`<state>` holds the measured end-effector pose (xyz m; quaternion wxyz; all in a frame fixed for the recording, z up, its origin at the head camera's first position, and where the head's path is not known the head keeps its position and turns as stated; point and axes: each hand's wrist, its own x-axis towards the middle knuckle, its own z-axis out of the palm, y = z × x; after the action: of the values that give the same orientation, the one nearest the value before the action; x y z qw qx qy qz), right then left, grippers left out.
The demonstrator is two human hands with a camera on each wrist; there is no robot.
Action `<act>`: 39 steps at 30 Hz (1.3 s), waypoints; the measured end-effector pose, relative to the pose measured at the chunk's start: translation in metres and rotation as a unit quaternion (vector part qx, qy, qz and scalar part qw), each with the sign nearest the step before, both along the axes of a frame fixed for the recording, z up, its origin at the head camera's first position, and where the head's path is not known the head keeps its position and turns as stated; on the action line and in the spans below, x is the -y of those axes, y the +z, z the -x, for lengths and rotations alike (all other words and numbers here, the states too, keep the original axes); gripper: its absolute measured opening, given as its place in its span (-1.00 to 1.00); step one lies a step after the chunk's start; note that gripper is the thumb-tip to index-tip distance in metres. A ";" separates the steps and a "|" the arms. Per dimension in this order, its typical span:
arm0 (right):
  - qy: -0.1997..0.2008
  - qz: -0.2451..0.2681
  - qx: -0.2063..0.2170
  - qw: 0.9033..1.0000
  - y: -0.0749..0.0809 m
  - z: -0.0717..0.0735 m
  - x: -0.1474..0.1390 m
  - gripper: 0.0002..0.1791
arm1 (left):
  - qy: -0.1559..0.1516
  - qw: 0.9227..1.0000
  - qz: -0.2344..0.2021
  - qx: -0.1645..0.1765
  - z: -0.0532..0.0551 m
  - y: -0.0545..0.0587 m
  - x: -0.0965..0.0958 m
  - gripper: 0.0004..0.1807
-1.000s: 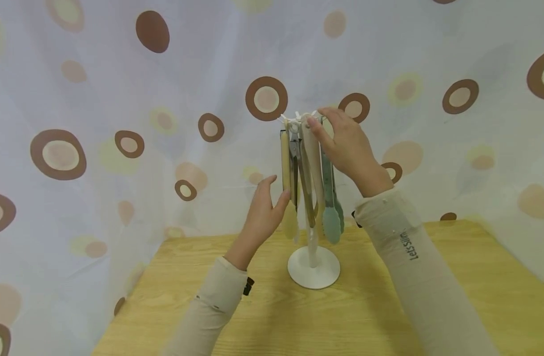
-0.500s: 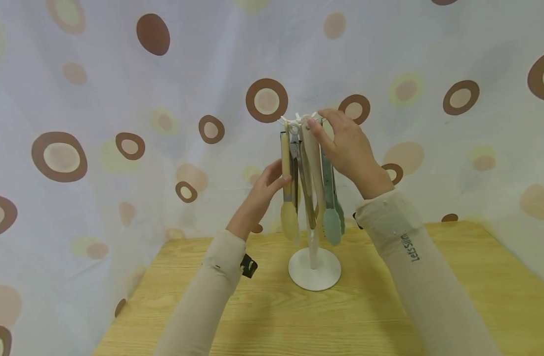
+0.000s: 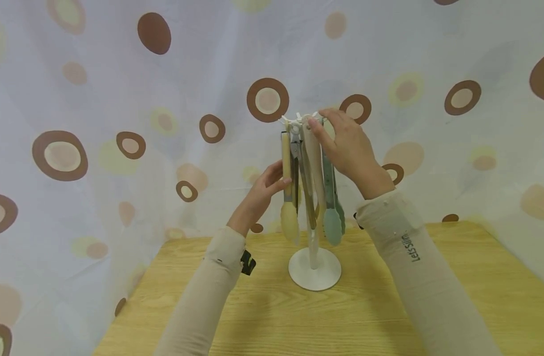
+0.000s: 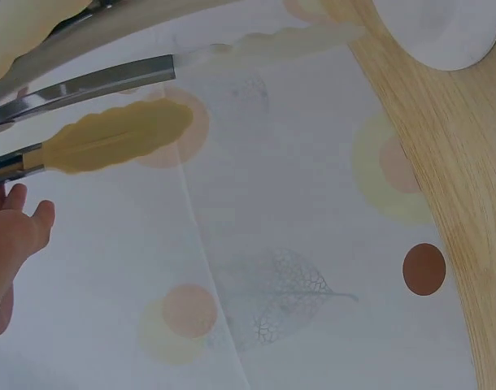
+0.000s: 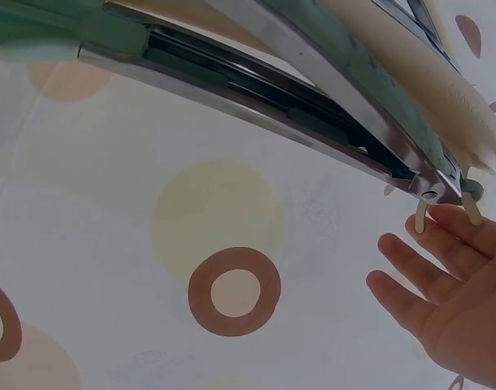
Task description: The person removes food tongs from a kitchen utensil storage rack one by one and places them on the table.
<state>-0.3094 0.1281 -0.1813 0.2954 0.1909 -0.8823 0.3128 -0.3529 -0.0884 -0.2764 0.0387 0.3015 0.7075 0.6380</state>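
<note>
A white utensil stand [image 3: 314, 281] with a round base and hooks on top stands upright, hung with several tongs and other utensils. My left hand [image 3: 260, 193] pinches the yellow tongs [image 3: 289, 221] at the left by the handle, thumb in front and fingers behind. In the left wrist view a yellow tongs head [image 4: 122, 134] lies just beyond the fingers. High on the other side, my right hand [image 3: 349, 143] grips the stand's top near the hooks, thumb by a beige handle [image 3: 314, 153]. Green tongs [image 5: 256, 101] hang beside it; the right thumb is hidden in the right wrist view.
The stand is on a wood-grain table [image 3: 263, 316]. Behind and beside it hangs a pale curtain [image 3: 200, 64] with brown, peach and yellow round patterns. Metal-armed tongs [image 3: 295, 163] hang between the yellow tongs and the beige handle, close together.
My left hand has moved up and right to the yellow tongs and taken hold of their handle. The right hand has stayed at the stand's top.
</note>
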 end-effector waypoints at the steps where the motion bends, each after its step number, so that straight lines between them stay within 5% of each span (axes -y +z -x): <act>1: -0.001 0.002 0.000 1.000 0.000 0.000 -0.001 -0.26 | -0.001 1.000 -0.001 -0.003 0.000 0.000 0.000 -0.32; 28: 0.002 0.013 -0.014 1.000 -0.002 0.002 0.001 -0.28 | 0.065 0.997 -0.013 -0.032 -0.004 0.006 0.002 -0.34; 39: 0.000 0.012 -0.009 1.000 -0.002 0.002 0.001 -0.30 | 0.063 0.997 -0.023 -0.036 -0.004 0.007 0.005 -0.33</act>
<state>-0.3114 0.1270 -0.1837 0.3052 0.1898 -0.8761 0.3213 -0.3486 -0.0936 -0.2690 -0.0340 0.2803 0.7108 0.6442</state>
